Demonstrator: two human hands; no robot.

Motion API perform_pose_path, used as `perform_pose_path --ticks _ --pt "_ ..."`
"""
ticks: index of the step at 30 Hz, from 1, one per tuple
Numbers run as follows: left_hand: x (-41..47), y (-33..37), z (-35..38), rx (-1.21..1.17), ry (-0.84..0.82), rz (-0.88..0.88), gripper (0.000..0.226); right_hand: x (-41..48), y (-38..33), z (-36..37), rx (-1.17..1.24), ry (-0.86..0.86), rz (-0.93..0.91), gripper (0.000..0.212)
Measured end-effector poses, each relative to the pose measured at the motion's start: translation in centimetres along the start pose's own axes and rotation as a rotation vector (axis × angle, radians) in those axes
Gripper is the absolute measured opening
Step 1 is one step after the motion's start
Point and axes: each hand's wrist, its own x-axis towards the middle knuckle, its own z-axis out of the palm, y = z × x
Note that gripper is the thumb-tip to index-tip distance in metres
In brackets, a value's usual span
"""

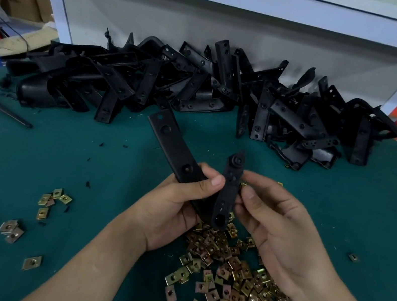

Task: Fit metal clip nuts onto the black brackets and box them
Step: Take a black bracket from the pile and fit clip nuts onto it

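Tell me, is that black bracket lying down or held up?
Held up: left hand grips the bracket, right hand pinches its edge, above the clip nuts.

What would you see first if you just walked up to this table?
Two hands in the middle: the left hand grips a black bracket and the right hand pinches its narrow arm. Behind them a big pile of black brackets lies at the far edge of the green table, and a heap of gold metal clips glitters under the wrists.
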Motion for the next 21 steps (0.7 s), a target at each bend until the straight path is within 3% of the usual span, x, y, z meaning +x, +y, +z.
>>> perform_pose_path --ticks 10,17,21 --pt "0.05 -0.05 -0.1 -0.007 0.014 -0.015 0.01 -0.12 -0.25 0.04 0.009 -0.013 -0.011 0.019" --pt "0.05 0.05 -0.08 -0.046 0.025 -0.015 0.009 -0.03 -0.62 -0.13 0.153 0.057 0.043 0.025" --pt "0.0 -0.04 -0.01 -0.038 0.018 -0.015 0.008 -0.04 -0.64 -0.01 0.149 0.081 0.039 0.039"
